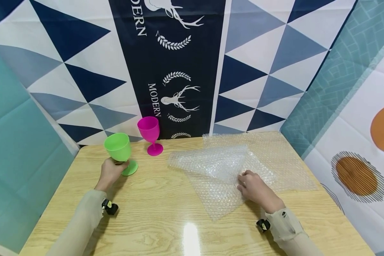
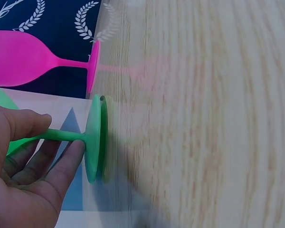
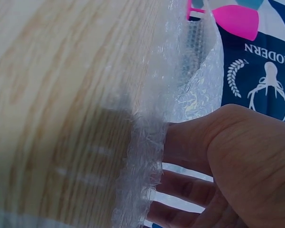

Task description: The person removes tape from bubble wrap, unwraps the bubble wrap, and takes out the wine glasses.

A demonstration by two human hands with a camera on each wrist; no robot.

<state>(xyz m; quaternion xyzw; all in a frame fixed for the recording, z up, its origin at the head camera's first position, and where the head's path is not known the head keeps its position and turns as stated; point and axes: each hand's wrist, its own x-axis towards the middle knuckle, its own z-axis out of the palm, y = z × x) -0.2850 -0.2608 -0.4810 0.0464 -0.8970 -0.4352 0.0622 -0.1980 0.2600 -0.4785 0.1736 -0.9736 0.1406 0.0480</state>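
My left hand (image 1: 111, 171) holds a green plastic goblet (image 1: 118, 147) by its stem, with thumb and fingers around it in the left wrist view. The goblet stands upright, its round base (image 2: 92, 142) at the tabletop; I cannot tell whether it fully touches. Behind it and to the right, a magenta goblet (image 1: 149, 129) stands upright near the back edge. At the right, my right hand (image 1: 254, 186) rests on clear bubble wrap (image 1: 208, 195). In the right wrist view its thumb and fingers (image 3: 185, 187) touch the wrap, with the tips partly hidden.
A second sheet of bubble wrap (image 1: 291, 160) lies flat at the back right, partly under the folded one. The wooden table (image 1: 153, 220) meets a patterned cloth backdrop (image 1: 185, 71) behind, with teal cloth (image 1: 22, 160) on the left and printed cloth (image 1: 348, 149) on the right.
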